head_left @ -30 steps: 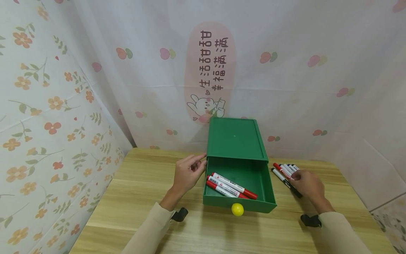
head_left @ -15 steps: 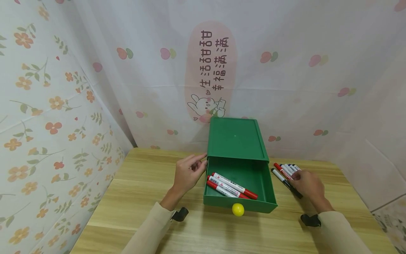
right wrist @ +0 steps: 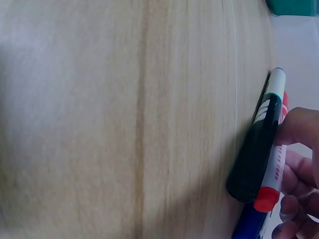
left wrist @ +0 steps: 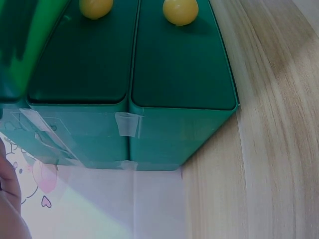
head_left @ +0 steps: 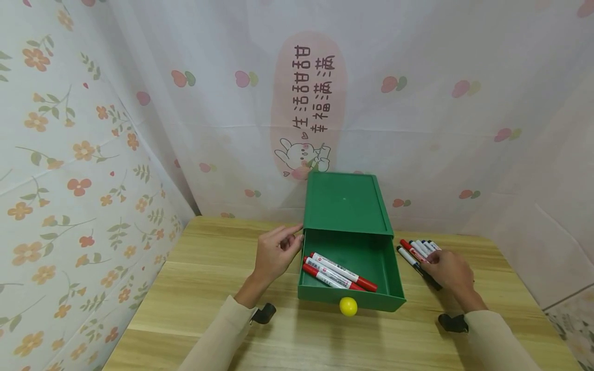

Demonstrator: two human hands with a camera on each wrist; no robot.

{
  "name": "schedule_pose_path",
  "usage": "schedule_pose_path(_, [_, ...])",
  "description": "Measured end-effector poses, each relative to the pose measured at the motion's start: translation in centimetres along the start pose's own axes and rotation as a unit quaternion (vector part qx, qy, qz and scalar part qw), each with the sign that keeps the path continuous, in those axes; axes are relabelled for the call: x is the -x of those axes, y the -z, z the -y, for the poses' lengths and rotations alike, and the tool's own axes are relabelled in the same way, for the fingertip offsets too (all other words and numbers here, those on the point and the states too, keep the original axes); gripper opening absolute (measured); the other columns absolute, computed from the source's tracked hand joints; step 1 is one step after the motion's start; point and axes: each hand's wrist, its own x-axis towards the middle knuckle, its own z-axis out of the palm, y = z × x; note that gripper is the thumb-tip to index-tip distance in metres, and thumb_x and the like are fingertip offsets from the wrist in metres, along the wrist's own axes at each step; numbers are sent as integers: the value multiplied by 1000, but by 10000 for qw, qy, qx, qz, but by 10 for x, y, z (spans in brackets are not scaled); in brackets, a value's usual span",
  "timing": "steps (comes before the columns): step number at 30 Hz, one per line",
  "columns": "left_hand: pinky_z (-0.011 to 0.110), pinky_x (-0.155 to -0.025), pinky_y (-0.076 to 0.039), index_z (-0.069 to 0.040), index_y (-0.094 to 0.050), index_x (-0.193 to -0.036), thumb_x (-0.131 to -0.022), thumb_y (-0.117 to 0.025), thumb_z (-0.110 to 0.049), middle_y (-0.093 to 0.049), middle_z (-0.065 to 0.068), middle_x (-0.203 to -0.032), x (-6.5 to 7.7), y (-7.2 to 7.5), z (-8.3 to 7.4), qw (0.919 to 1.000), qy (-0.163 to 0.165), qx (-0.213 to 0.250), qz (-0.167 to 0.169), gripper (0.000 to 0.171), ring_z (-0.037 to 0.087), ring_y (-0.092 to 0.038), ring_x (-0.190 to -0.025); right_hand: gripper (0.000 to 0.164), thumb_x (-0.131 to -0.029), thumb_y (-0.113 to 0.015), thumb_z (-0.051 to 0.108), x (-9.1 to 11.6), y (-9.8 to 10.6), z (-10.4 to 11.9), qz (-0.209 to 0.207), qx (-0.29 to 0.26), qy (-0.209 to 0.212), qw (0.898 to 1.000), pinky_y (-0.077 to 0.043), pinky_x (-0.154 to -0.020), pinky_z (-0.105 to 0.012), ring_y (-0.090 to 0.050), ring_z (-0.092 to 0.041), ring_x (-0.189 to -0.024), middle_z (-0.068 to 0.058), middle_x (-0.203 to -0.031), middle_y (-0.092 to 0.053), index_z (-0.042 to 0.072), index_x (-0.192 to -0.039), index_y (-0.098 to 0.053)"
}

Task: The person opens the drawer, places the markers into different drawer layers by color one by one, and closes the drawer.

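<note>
Fingers of the right hand [head_left: 452, 270] — the nearer one — pinch the red marker [right wrist: 275, 168], which points from them toward ten o'clock, long axis running ten to four, with the drawer [head_left: 325, 294] at nine.

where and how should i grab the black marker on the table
Probably pinch the black marker at mid-barrel from the drawer side: its slim barrel lies at the row's end, with bare table there, while the red-capped marker and right hand crowd its other side.
</note>
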Motion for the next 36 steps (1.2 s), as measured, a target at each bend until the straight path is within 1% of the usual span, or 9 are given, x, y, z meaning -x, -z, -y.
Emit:
schedule_pose_path(8, [20, -52, -45, 6, -82, -117, -92, -79, 11, -64, 4, -73, 1, 0, -1, 10000, 0, -13, 9, 25, 12, -53, -57, 32, -95, -79, 28, 4, 0, -1, -254, -75, -30, 9996, -41, -57, -36, -58, -31, -76, -20, -92, -70, -3, -100, -75])
schedule_pose_path(11, [20, -52, -46, 6, -82, -117, -92, -79, 11, -64, 4, -73, 1, 0, -1, 10000, 3, -16, 5, 25, 13, -53, -57, 32, -96, -80, 30, 5, 2, 1, -372, -99, -5, 9993, -40, -57, -36, -57, -30, -75, -17, -89, -69, -1, -97, -74])
schedule_pose_path(16, [20, -52, -46, 6, -82, -116, -92, -79, 11, -65, 4, -72, 1, -1, 1, 10000, -18, 10, -17, 25, 14, -54, -57, 32, -97, -81, 34, 8, 4, 6, -544, -187, 199, 9981, -39, -57, -36, -57, -26, -73, -10, -82, -67, 3, -93, -71])
schedule_pose_path(20, [21, -52, -47, 6, -82, -116, -92, -79, 11, -65, 4, -72, 1, -1, 2, 10000, -19, 5, -19, 25, 14, -54, -57, 31, -97, -79, 33, 11, 8, 14, -642, -244, 313, 9971, -39, -57, -35, -56, -25, -72, -8, -81, -66, 4, -93, -71])
schedule_pose_path(29, [21, -52, -47, 6, -82, -117, -93, -80, 9, -64, 4, -72, 0, 0, 0, 10000, 56, -43, 46, 25, 13, -54, -58, 25, -98, -74, 29, 19, 20, 30, -817, -362, 573, 9943, -40, -58, -35, -55, -24, -73, -9, -84, -67, 4, -93, -71])
schedule_pose_path(36, [20, -52, -46, 6, -83, -116, -92, -80, 10, -64, 3, -71, 1, -1, 2, 10000, 0, -41, 6, 25, 12, -54, -57, 23, -96, -74, 27, 22, 29, 37, -1044, -390, 737, 9910, -38, -58, -36, -51, -23, -71, -9, -85, -66, 4, -94, -71])
